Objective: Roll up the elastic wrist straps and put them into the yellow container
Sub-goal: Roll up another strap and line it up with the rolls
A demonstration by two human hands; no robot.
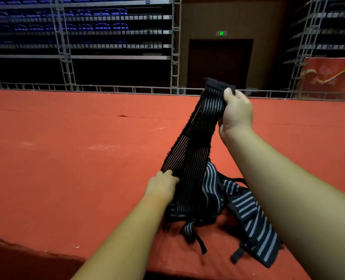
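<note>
Head camera view, looking forward and down over two bare forearms. A wide desk [66,148] covered in red cloth fills the lower half of the scene.

The right hand [236,112] is raised above the desk. Its fingers [228,91] are curled round the top end of a black elastic wrist strap [198,142] with thin pale stripes running along its length, thumb pressed on the near face.

The strap runs down and to the left from there, pulled out flat and taut. The left hand [161,186] is lower and nearer the camera. It grips the strap's left edge partway down, with the fingertips [167,172] bent over the fabric. The strap's lower end hangs past this hand to the desk.

Just right of the left hand, under the right forearm, a loose pile of more striped straps [244,209] lies tangled on the red cloth, with narrow black ends trailing towards the near edge.

A low metal railing [107,88] lines the far side of the desk. Behind it, in dim light, are folded rows of blue seats [76,27] in a metal frame, a dark doorway [220,63] with a small green lit sign [221,33] above it, and a red banner [329,77] at the right.
</note>
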